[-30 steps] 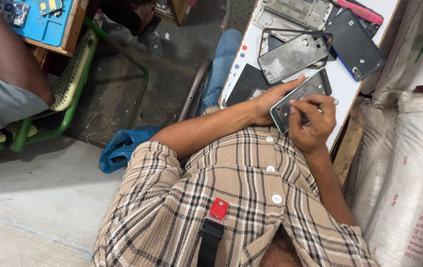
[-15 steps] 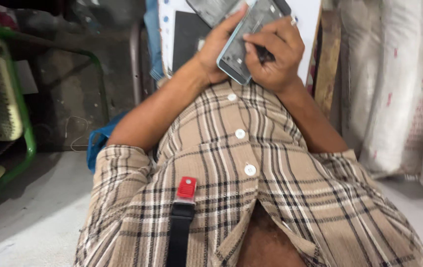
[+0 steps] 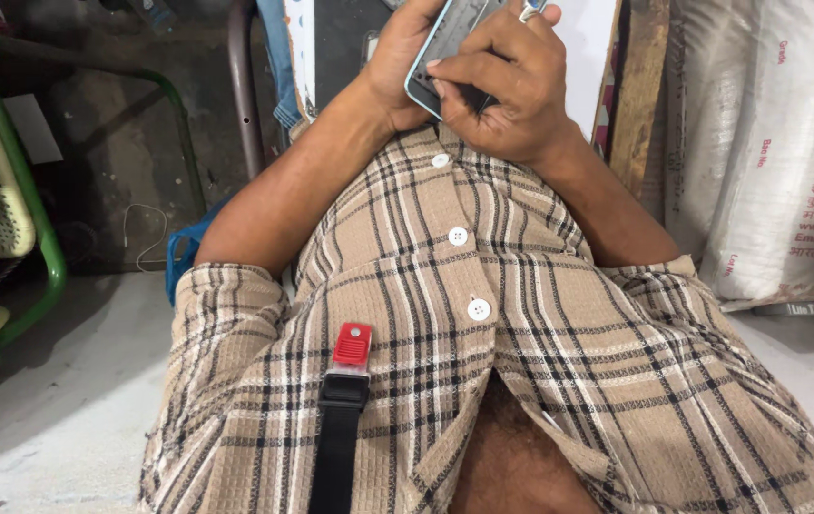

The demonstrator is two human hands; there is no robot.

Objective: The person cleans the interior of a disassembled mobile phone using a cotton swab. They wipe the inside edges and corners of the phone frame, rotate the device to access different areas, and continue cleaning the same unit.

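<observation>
My left hand [image 3: 399, 59] grips an opened phone body [image 3: 447, 43] with a pale blue edge, holding it from the left side just above my chest. My right hand [image 3: 502, 90] lies over the phone's right half, fingers curled around a thin metal tool [image 3: 530, 9] whose tip shows at the top edge. Both forearms come out of my beige plaid shirt [image 3: 445, 324]. The phone's upper part is cut off by the frame's top edge.
A white worktable [image 3: 592, 57] sits behind my hands, with a wooden board [image 3: 637, 86] along its right side. White woven sacks [image 3: 768, 152] lean at the right. A green metal chair [image 3: 7, 200] stands at the left on the concrete floor; a blue cloth [image 3: 178, 262] lies under my left arm.
The view has tilted down toward my chest, so the table with several phone parts has slipped out of sight. Both hands have kept the phone and now sit at the top edge.
</observation>
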